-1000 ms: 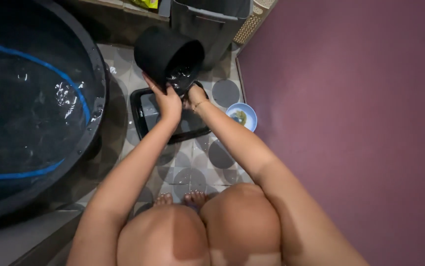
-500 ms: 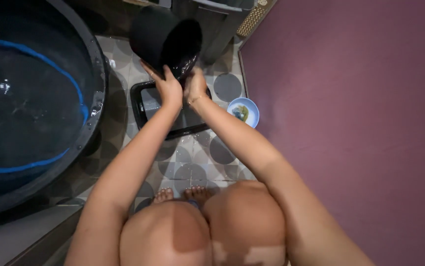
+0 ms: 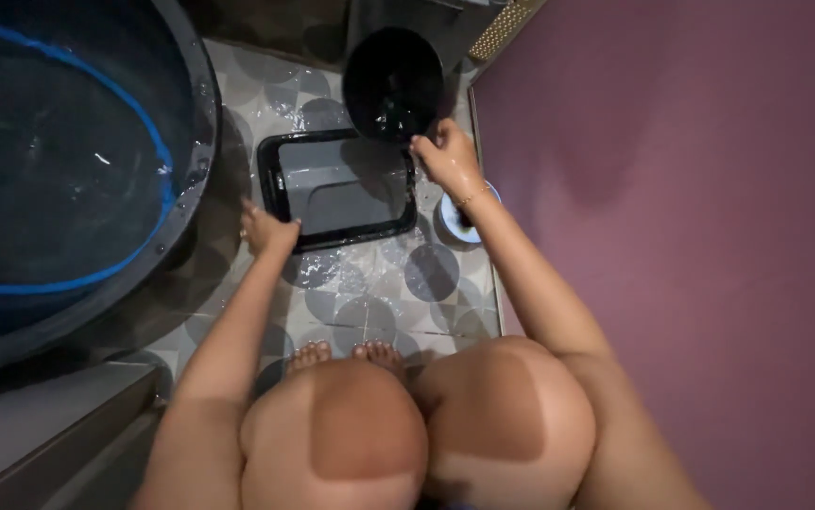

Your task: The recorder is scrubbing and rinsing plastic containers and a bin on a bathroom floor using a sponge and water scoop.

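Holding round black pot [image 3: 393,83] in right hand [image 3: 447,156], left hand [image 3: 265,229] at black tray [image 3: 341,189].

Glossy wet black plastic: the tray [image 3: 341,189] and the round pot [image 3: 393,85]. The floor [image 3: 398,293] is smooth, wet patterned tile.

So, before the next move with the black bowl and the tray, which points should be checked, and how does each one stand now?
1. Right hand grips the black bowl at its rim: ok.
2. Left hand steadies the black tray at its near left corner: ok.
3. Bowl is over the tray's far edge: ok.
4. Tiled floor dry: not ok, it looks wet.
5. Small blue-rimmed dish safe from the right forearm: cannot tell.
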